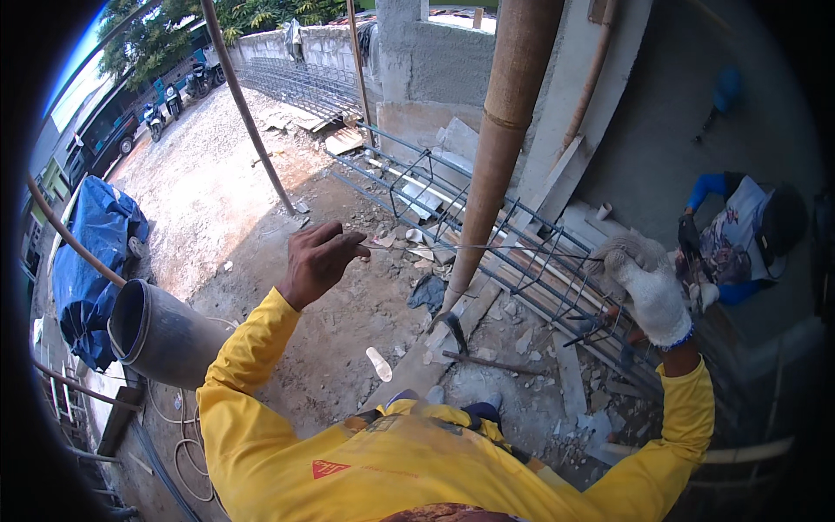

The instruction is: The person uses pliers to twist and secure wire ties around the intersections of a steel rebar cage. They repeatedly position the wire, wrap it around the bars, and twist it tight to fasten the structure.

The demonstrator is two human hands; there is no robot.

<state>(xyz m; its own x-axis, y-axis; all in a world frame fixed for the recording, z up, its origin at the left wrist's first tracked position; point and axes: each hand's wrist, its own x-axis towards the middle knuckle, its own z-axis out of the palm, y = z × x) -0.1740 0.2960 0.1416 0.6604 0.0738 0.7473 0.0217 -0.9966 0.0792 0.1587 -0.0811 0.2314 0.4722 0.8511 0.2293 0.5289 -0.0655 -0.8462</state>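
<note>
My left hand (322, 255), bare, is raised in front of me with thumb and fingers pinched on one end of a thin wire (409, 250). The strand runs nearly level across to my right hand (642, 283), which wears a white knit glove and is closed round the other end. Between my hands a thick bamboo pole (502, 130) stands upright and crosses the wire's path. Below and beyond the strand, a long rebar cage (544, 261) lies slanted, nearest to my right hand. The wire's tips are hidden in my fingers.
At right a person (739, 230) with blue sleeves crouches low. A grey bucket (178, 339) and a blue tarp (96, 261) stand left, near a thinner pole (248, 104). A dark hooked tool (454, 332) and a white glove-like scrap (379, 364) lie among rubble and planks.
</note>
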